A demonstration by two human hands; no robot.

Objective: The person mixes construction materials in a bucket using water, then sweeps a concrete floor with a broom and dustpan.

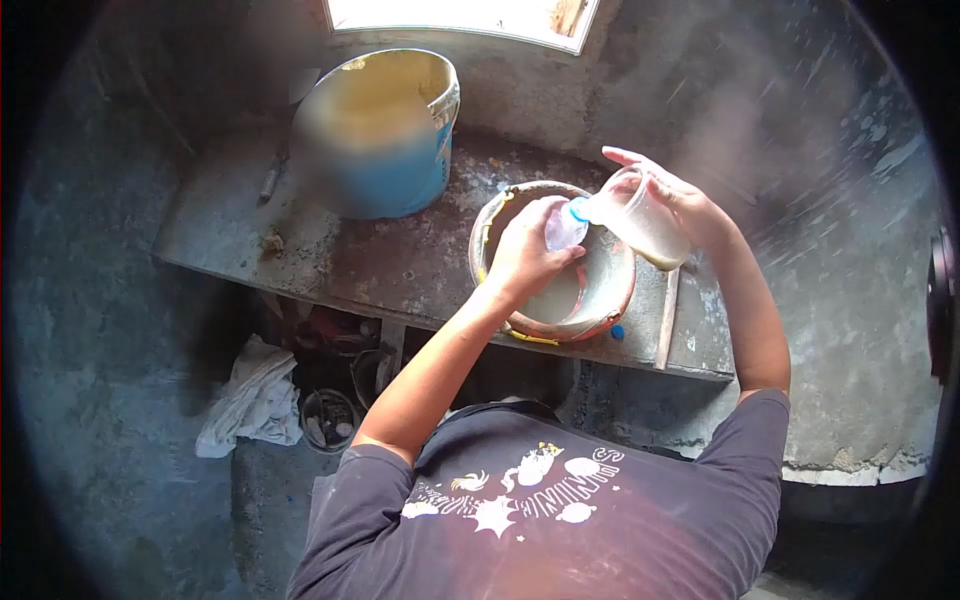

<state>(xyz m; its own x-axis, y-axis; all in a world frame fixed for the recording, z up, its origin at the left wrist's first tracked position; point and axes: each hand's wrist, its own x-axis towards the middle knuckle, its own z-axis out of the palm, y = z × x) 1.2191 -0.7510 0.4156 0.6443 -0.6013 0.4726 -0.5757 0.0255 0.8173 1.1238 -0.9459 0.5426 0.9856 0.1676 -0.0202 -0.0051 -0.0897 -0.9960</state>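
Observation:
My left hand is wrapped around a small clear plastic bottle with a blue ring at its neck, held over a round bucket. My right hand grips a clear plastic cup, which is tilted with its mouth toward the bottle's neck. The cup's rim and the bottle's neck meet or nearly meet. Pale cloudy liquid shows low in the cup. Inside the bucket, greyish liquid is partly hidden by my left hand.
A large blue bucket stands at the back left of the concrete ledge. Right of the round bucket lie a wooden stick and a blue cap. A white cloth hangs below left, beside a small container.

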